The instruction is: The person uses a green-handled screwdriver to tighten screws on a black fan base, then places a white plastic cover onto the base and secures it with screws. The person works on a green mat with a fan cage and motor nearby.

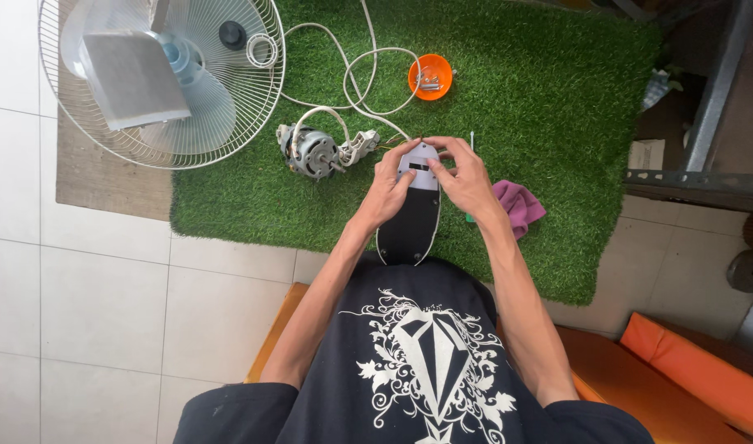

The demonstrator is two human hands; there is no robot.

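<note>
Far to the left of your hands, up on the tiles and mat edge, lies the fan guard [161, 82] with the blades [159, 78] inside it. Closer in, just left of your left hand, the motor [309, 153] sits on the green turf [557, 99], its white cord [352, 70] looping away above your hands. Your left hand [386, 191] is closed around the left edge of the housing [411, 210], a long black shell with a white end, thumb pressed on the white part. Your right hand [465, 177] grips its right edge, fingertips curled over the top end; what they pinch there is likely wires, though it is too small to tell. Above them sits an orange bowl [430, 76] of screws. Just right of your right hand lies a purple cloth [518, 205].
</note>
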